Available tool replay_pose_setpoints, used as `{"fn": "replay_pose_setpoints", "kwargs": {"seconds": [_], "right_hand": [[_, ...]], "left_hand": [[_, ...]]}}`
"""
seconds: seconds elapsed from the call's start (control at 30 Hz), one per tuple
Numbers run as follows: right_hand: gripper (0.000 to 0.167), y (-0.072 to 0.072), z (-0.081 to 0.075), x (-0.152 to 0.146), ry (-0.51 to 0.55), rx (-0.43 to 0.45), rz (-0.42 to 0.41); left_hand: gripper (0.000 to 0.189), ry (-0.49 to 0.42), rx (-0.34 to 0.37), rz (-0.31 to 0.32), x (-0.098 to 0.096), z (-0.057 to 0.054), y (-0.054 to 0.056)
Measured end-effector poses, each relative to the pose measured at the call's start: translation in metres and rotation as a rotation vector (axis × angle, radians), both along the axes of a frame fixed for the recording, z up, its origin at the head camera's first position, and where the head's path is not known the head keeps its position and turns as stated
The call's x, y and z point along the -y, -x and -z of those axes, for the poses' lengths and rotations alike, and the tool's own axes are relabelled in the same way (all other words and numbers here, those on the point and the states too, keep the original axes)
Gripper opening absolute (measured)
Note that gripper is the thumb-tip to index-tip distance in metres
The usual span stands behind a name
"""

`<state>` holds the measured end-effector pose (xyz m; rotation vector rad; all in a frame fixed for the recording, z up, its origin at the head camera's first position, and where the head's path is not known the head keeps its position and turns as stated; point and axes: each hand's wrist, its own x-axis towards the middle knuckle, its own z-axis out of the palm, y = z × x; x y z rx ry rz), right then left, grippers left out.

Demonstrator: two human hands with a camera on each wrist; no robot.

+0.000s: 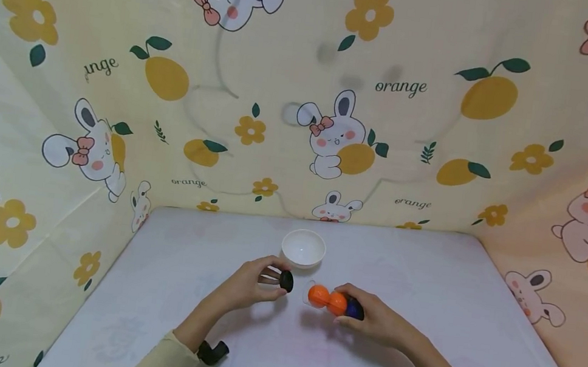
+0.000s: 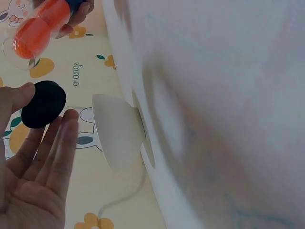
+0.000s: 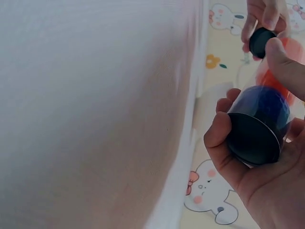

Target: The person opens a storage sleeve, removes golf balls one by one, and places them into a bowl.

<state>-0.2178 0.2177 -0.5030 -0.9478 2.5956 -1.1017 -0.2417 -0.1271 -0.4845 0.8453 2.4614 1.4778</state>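
Below centre in the head view, a clear tube (image 1: 327, 299) of orange and blue balls (image 3: 271, 107) lies sideways, the right hand's (image 1: 379, 318) grip curled round it from lower right. The left hand (image 1: 251, 280), angled from lower left, pinches a black cap (image 1: 287, 280) near a white bowl (image 1: 303, 249).

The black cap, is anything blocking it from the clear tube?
Nothing visible does: only a gap separates the black cap, in the left hand, from the clear tube, in the right hand. The white bowl stands farther back, off that path.
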Motion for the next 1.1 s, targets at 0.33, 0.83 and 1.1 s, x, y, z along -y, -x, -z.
{"fn": "replay_pose_setpoints", "kwargs": {"seconds": [0.33,0.83,1.1], "right_hand": [[0.048,-0.001,-0.001,-0.002,-0.027,-0.014,0.012],[0.049,0.0,-0.002,-0.002,0.001,-0.044,0.043],[0.048,0.0,0.0,-0.002,0.018,-0.072,0.05]], "left_hand": [[0.042,0.086,0.03,0.024,0.008,0.003,0.003],[0.043,0.248,0.055,0.006,0.013,0.013,0.005],[0.043,0.346,0.021,-0.038,0.015,0.022,0.007]]}}
